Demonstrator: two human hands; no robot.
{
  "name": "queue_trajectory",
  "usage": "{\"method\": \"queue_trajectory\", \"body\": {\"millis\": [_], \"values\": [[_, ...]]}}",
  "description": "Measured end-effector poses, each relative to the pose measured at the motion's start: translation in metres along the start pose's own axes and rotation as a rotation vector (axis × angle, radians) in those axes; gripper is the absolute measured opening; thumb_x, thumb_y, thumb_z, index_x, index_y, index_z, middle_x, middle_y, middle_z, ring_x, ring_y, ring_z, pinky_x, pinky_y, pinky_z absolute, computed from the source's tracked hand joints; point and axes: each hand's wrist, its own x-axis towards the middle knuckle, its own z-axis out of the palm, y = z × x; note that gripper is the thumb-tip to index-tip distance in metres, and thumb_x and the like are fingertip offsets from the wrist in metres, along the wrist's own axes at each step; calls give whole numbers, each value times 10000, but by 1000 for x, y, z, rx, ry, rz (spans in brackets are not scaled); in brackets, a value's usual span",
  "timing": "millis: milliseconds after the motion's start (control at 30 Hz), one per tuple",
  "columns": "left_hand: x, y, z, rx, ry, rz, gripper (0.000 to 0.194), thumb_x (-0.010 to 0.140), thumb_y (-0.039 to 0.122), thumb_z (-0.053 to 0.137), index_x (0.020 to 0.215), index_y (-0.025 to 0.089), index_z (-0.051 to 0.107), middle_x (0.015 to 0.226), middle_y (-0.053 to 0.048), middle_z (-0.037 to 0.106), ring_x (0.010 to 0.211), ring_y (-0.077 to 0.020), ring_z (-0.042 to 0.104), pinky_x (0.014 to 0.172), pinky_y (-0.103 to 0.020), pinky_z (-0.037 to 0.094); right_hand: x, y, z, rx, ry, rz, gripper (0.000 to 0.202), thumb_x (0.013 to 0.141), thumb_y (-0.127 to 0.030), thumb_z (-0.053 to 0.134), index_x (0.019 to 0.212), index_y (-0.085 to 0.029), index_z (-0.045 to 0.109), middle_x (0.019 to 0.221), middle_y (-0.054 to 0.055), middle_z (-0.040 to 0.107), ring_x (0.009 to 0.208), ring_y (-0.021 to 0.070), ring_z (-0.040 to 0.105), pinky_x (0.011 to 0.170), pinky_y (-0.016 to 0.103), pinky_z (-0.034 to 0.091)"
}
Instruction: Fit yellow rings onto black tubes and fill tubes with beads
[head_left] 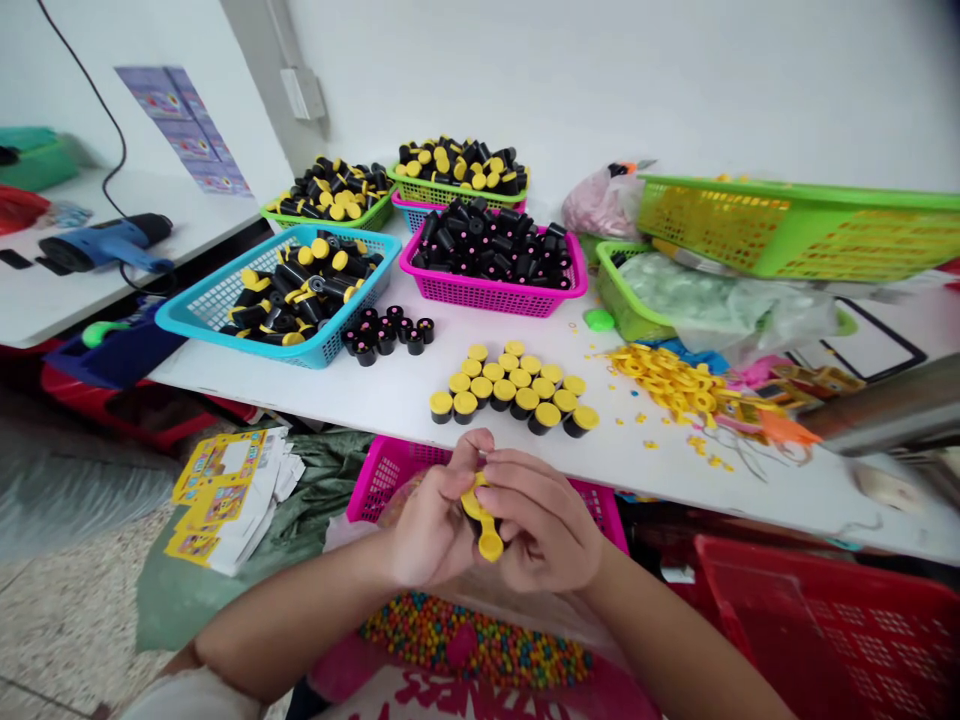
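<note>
Left hand point(429, 525) and right hand point(553, 520) both pinching one yellow plastic cap piece point(490, 543), round tab, dark underside, low centre. From it: smooth white table point(390, 400), 12 o'clock; latticed magenta basket point(487, 295), 12; squat yellow-topped black cylinders point(503, 392), 12; glossy multicoloured balls point(525, 650), loose, 6.

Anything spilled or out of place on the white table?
Yes: small yellow bits lie scattered loose on the white table, around the yellow pieces heaped at the right. That looks untidy beside the yellow-topped black containers, standing upright in a group.
</note>
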Motion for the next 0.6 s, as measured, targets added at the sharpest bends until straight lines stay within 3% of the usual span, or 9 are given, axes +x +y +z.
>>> {"method": "queue_trajectory", "body": {"millis": [100, 167, 233, 300, 367, 467, 600], "values": [[-2, 3, -7, 171, -29, 116, 309, 877, 442, 481, 1073, 289, 297, 805, 39, 527, 632, -119, 554, 520, -223, 405, 14, 2, -10, 189, -92, 132, 559, 780, -73, 606, 1314, -224, 535, 1195, 86, 611, 1141, 224, 580, 990, 398, 525], [-6, 7, -12, 474, -78, 238, 253, 968, 456, 383, 1133, 318, 252, 993, 1, 568, 841, -147, 595, 712, -294, 469, 22, 4, -15, 398, -104, 214, 423, 827, -200, 667, 1239, -276, 606, 1146, 63, 636, 1121, 224, 594, 987, 418, 520], [-9, 14, -15, 861, -165, 400, 212, 1011, 429, 288, 1188, 328, 229, 1154, -38, 539, 1055, -169, 543, 913, -371, 413, 25, 4, -15, 559, -34, 288, 282, 852, -280, 667, 1133, -307, 670, 1109, 49, 646, 1113, 221, 600, 985, 433, 512], [-12, 24, -17, 1223, -269, 575, 226, 1018, 393, 246, 1228, 318, 208, 1178, -57, 528, 1126, -187, 475, 1005, -414, 326, 25, 3, -11, 654, 46, 445, 316, 822, -349, 700, 1135, -319, 663, 1162, 52, 619, 1133, 212, 580, 960, 411, 522], [-15, 34, -18, 1533, -300, 706, 261, 1003, 368, 297, 1245, 276, 266, 1150, -79, 526, 1108, -218, 431, 995, -429, 316, 22, 0, -6, 791, 14, 702, 469, 761, -430, 741, 1195, -296, 624, 1201, 71, 596, 1111, 206, 577, 902, 378, 542], [-21, 44, -18, 1846, -203, 801, 339, 936, 338, 469, 1247, 212, 419, 1092, -108, 508, 1053, -261, 400, 890, -414, 388, 17, -3, -2, 1038, -184, 1043, 448, 738, -452, 750, 1100, -203, 659, 995, 62, 654, 881, 156, 621, 740, 289, 550], [-27, 50, -11, 1935, -184, 671, 428, 886, 199, 523, 1301, 292, 475, 1090, -76, 547, 1031, -250, 454, 852, -387, 452, 10, -4, 1, 1124, -184, 1216, 388, 681, -367, 806, 978, -157, 673, 852, 17, 653, 722, 91, 597, 656, 207, 497]]}}
